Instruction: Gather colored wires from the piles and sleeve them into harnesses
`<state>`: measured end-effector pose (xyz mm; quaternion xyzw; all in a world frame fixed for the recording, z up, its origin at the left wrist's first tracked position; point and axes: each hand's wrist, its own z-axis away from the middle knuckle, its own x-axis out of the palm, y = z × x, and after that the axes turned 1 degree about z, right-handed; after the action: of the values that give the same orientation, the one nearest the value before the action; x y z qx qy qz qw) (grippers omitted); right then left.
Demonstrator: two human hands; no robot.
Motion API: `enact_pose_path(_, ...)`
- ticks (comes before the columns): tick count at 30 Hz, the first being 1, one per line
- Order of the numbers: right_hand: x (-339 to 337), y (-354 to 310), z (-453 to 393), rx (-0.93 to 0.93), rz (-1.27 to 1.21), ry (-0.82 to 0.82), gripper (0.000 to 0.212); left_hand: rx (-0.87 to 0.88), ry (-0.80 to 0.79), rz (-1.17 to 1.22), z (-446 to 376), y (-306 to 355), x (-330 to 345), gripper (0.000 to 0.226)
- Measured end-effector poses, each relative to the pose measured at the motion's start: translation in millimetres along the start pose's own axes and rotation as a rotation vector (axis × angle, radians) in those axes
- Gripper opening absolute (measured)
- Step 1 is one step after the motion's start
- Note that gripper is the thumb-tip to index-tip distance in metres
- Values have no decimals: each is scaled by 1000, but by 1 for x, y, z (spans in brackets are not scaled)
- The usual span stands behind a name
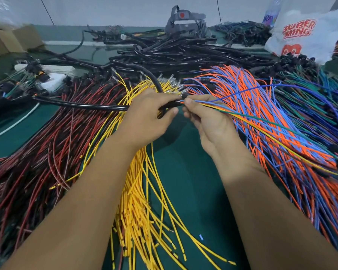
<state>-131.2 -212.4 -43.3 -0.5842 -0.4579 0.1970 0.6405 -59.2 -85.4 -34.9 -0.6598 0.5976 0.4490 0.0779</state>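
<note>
A: Holding something black in the left hand (150,115), right?

B: Yes. The left grip is curled round the end of a black sleeve tube (82,105). The tube runs off to the left, over the red and black wires (37,152).

A: What about the right hand (205,121)?

B: Its grip pinches a thin bunch of colored wires (242,118). I see blue, yellow, green and orange ones in the bunch. Their tips sit right at the mouth of the tube, between the two hands.

A: Where does the bunch go?

B: It trails off to the right, over the orange and blue wire pile (261,114).

A: What else is on the green tabletop (183,172)?

B: A pile of yellow wires (141,201) lies under and between the arms. Shiny metal ends show at its far side, just past the hands. Green and dark blue wires (308,98) lie at the far right.

A: And farther back?

B: A big heap of black tubes (174,53). Behind it sits a grey thing with straps (183,22); I cannot tell what it is. A white plastic bag with red letters (300,34) is at the back right. Cardboard boxes (6,41) are at the back left.
</note>
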Motion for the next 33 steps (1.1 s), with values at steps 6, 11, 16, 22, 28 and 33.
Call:
enact_pose_path(6,3,-1,3,-20,90,-17,13,36,1,-227,-3,-4,2,28)
enact_pose_path(11,7,-7,4,17,13,75,28,62,-65,-325,-3,-5,-1,25)
enact_pose_path(16,6,-6,4,36,144,147,46,0,-103,-203,-1,-1,5,23)
enact_pose_path(22,10,1,4,32,304,49,38,67,-134,-156,-2,12,7,30)
enact_pose_path(28,11,0,8,11,206,21,21,-89,-133,9,-2,10,5,28)
enact_pose_path(33,4,-15,6,-14,-143,30,17,-148,-160,-70,-1,-14,-7,21)
